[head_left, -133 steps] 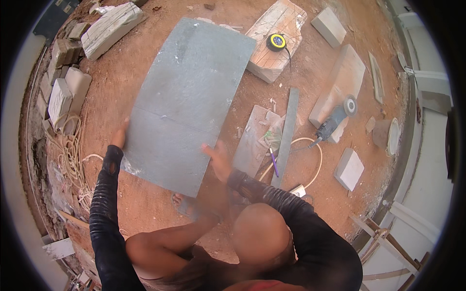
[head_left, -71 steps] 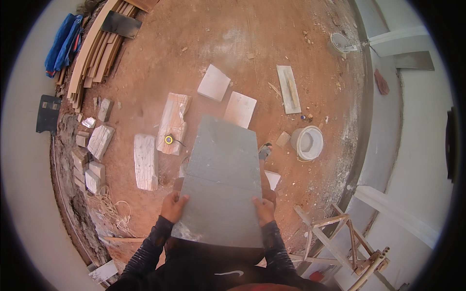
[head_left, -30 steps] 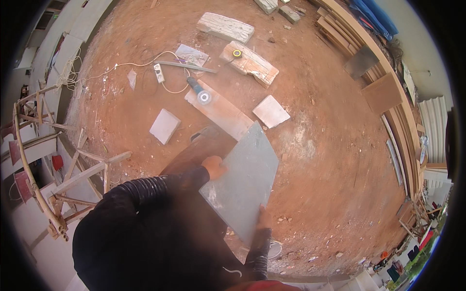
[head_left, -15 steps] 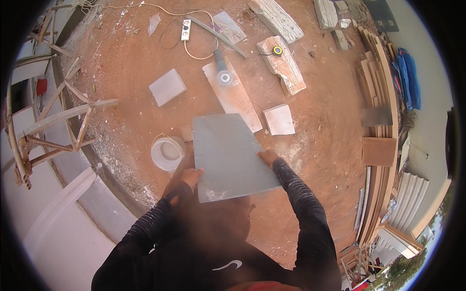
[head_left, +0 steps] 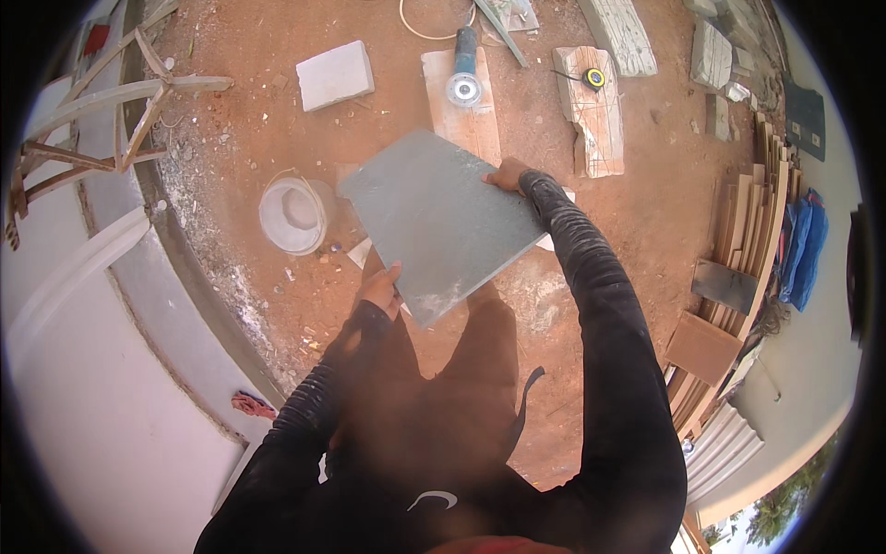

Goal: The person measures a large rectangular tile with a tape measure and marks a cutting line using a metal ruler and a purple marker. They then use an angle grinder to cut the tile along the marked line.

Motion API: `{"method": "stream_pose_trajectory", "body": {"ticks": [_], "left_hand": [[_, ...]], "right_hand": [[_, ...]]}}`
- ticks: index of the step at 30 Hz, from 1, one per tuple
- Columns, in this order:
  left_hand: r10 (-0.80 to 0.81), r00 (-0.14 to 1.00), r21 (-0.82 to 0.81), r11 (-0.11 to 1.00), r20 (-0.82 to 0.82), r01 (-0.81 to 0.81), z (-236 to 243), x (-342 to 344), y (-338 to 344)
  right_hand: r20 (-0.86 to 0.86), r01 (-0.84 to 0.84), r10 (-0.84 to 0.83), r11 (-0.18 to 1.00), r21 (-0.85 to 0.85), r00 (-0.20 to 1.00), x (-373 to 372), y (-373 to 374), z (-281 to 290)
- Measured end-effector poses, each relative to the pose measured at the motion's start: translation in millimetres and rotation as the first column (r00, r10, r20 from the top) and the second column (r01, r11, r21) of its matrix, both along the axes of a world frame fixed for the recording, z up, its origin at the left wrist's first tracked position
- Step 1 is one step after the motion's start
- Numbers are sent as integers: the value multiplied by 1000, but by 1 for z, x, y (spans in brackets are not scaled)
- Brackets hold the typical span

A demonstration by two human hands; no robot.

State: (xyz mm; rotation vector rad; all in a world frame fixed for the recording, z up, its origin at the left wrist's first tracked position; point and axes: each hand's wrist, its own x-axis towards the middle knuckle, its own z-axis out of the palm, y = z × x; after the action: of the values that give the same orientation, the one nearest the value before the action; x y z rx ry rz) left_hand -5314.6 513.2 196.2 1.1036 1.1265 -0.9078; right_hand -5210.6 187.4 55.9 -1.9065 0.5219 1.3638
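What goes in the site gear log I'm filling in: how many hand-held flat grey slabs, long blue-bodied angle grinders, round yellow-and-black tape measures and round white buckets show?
Flat grey slab, held by left hand and right hand: 1
Long blue-bodied angle grinder: 1
Round yellow-and-black tape measure: 1
Round white bucket: 1
Total: 4

A black long-sleeved top (head_left: 369, 512) is worn, marked at the chest with a curved white emblem (head_left: 434, 499). The left sleeve (head_left: 309, 397) and right sleeve (head_left: 591, 263) are creased and pale-flecked.
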Motion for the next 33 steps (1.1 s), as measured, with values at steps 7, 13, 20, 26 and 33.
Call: {"method": "stream_pose_trajectory", "body": {"ticks": [7, 13, 20, 26, 33], "left_hand": [[-76, 992, -24, 997, -100, 74, -97, -116, -38], [180, 960, -119, 971, -214, -209, -90, -122, -146], [260, 935, -213, 926, -241, -313, -140, -152, -221], [276, 873, -331, 845, -402, -420, -227, -182, -250], [-150, 937, -599, 797, -315, -73, -298, -132, -220]], "right_hand": [[124, -283, 295, 953, -105, 947, -20, -46, -35], [197, -209, 368, 810, -549, 909, -49, -82, 7], [559, 772, -539, 507, -382, 630, -191, -127, -25], [452, 932, -819, 349, -98, 354, -191, -142, -85], [457, 862, -755, 504, -56, 471, -161, -198, -139]]}}
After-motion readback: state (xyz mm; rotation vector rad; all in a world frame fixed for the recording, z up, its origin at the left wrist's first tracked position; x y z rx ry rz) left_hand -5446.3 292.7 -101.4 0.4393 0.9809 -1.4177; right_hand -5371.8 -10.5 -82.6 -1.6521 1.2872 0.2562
